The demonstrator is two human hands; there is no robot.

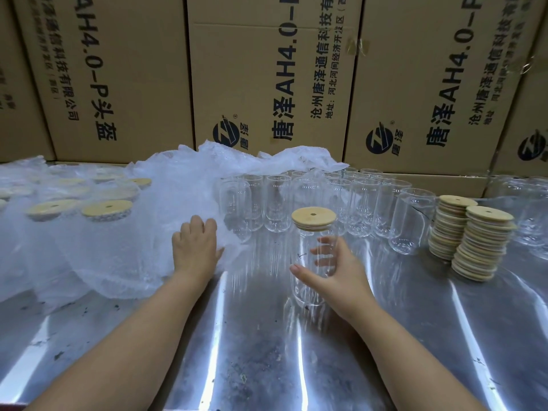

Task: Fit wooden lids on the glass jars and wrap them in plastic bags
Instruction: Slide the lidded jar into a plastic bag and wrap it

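One clear glass jar with round wooden lid is held upright in the right hand.
Head view: thumb and fingers curl round the jar, long axis vertical; heaped translucent plastic bags lie to its left, under the flat-fingered left hand, the nearer hand.

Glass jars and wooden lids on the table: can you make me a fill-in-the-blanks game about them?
The right hand grips a clear glass jar topped with a round wooden ____.
The left hand rests on the crinkly white bags, which are made of ____.
The loose round wooden lids stand in ____ stacks on the shiny metal table.
Behind the lidless glass jars stand big brown boxes made of ____.
Missing words: lid, plastic, two, cardboard.
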